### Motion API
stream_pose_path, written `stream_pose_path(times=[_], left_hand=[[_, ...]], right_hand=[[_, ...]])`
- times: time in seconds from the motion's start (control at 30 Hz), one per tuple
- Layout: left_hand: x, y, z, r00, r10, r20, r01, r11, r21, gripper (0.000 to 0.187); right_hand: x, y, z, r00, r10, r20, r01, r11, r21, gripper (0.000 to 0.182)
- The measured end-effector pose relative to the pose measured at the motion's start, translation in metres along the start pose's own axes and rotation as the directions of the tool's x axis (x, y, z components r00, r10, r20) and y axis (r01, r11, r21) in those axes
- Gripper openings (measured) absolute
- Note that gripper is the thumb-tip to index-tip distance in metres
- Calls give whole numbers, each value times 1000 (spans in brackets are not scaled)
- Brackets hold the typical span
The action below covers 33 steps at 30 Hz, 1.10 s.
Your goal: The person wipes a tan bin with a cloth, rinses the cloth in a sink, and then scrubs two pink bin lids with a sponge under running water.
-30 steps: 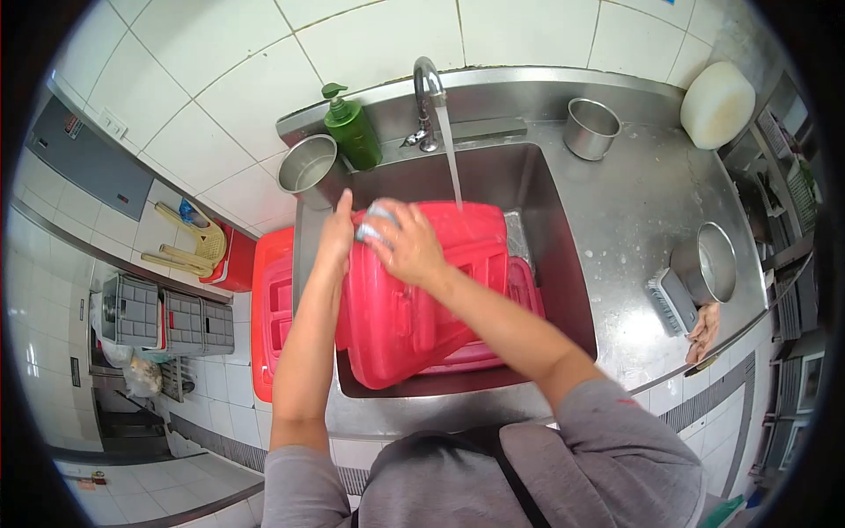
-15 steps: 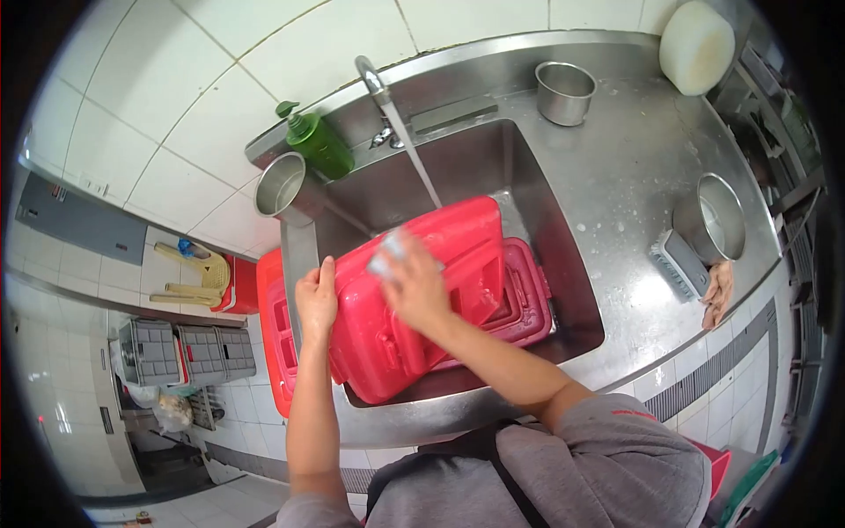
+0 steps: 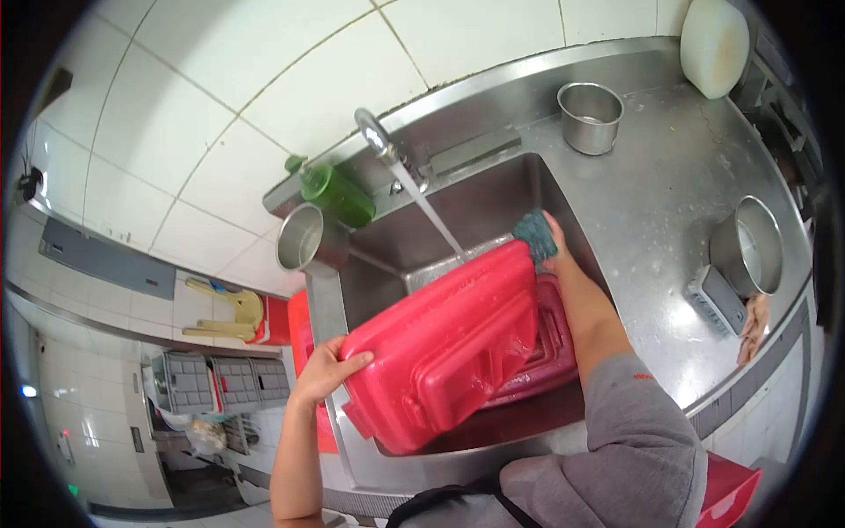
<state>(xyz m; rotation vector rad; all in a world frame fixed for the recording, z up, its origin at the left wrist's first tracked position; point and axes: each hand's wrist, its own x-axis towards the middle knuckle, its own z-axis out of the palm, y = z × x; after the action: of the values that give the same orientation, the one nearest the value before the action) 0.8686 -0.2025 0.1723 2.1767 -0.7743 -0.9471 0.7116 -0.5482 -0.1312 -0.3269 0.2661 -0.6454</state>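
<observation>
A red plastic lid point(image 3: 440, 343) is held tilted over the steel sink point(image 3: 475, 198). My left hand point(image 3: 330, 371) grips its left edge, thumb on top. At the lid's far right corner, my right hand point(image 3: 556, 242) is closed on a green scouring pad point(image 3: 534, 233). Water runs from the faucet point(image 3: 387, 145) down behind the lid's far edge. Beneath it, a second, darker red lid point(image 3: 554, 339) lies in the sink.
Left of the faucet stand a green pump bottle point(image 3: 339, 194) and a metal pot point(image 3: 308, 242). The right counter holds a metal pot point(image 3: 590, 123), another pot point(image 3: 748, 246), a brush point(image 3: 717, 299) and a crumpled brown item point(image 3: 754, 327). A white container point(image 3: 715, 48) stands behind.
My right hand has moved from the middle of the lid to its far right corner, where the pad now shows green. The view has shifted, so the sink appears lower and further right.
</observation>
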Motion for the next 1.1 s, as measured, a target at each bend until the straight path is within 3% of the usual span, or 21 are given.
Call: stream_pose_path(times=[0.1,0.17,0.2,0.27,0.33,0.37,0.4,0.5,0.53,0.57,0.6,0.67,0.77,0.83,0.87,0.9,0.97,1.0,1.03,1.07,1.1], left_hand=[[12,3,-1,992,-1,126,0,1000,13,36],[13,6,6,992,-74,98,79,996,-51,40],[11,5,10,992,-70,101,75,996,-54,40],[-1,-2,14,992,-119,-31,103,942,-320,39],[-19,-9,6,993,-115,0,111,958,-265,38],[-26,-11,6,993,-107,43,114,970,-216,36],[-34,-11,8,994,-101,44,108,969,-221,36],[-52,-10,9,979,-165,118,174,983,-65,38],[-44,-17,15,983,-157,94,155,987,29,42],[-34,-24,24,986,-148,71,139,983,116,46],[-18,-24,36,995,-81,61,76,994,72,51],[35,-31,61,1000,-10,-12,8,996,-88,55],[105,-21,87,985,56,-165,-124,890,-438,59],[145,-2,85,984,40,-176,-112,902,-418,70],[150,15,85,979,27,-201,-130,842,-523,70],[151,32,84,975,5,-224,-146,773,-617,70],[160,54,83,957,108,-269,-259,737,-624,66],[187,41,85,939,211,-271,-329,778,-535,60],[205,37,88,944,203,-259,-315,784,-534,60],[221,33,91,923,213,-320,-329,868,-371,57],[234,34,95,897,234,-375,-325,924,-200,54]], right_hand=[[-14,6,-4,997,-10,-71,24,980,198,38],[-18,7,2,935,110,-336,-170,974,-153,42],[-18,11,-3,959,89,-270,-143,971,-190,39],[-16,10,-9,960,71,-272,-139,961,-240,37],[-20,9,8,959,54,-277,-134,950,-281,35],[-16,4,24,955,-131,-265,26,930,-367,33],[-13,-4,46,921,-309,-236,179,876,-448,32],[-8,-47,141,893,-448,30,296,538,-789,35],[1,-56,167,884,-456,107,336,458,-823,46],[1,-65,204,881,-454,132,274,263,-925,53],[1,-68,240,878,-451,157,201,51,-978,61],[15,-55,278,864,-423,272,196,-215,-957,70],[41,-24,297,902,-357,242,120,-330,-936,62],[7,-5,319,909,-332,254,162,-282,-946,58],[6,13,318,885,-396,245,153,-248,-956,60],[1,18,322,943,-224,247,181,-278,-943,55],[-25,34,314,779,-431,455,360,-286,-888,42],[-29,38,300,787,-436,436,344,-276,-898,42],[-31,38,281,630,-499,595,472,-363,-804,37],[-31,36,260,439,-533,723,568,-459,-683,33],[-26,25,237,419,-562,713,479,-531,-699,31]])
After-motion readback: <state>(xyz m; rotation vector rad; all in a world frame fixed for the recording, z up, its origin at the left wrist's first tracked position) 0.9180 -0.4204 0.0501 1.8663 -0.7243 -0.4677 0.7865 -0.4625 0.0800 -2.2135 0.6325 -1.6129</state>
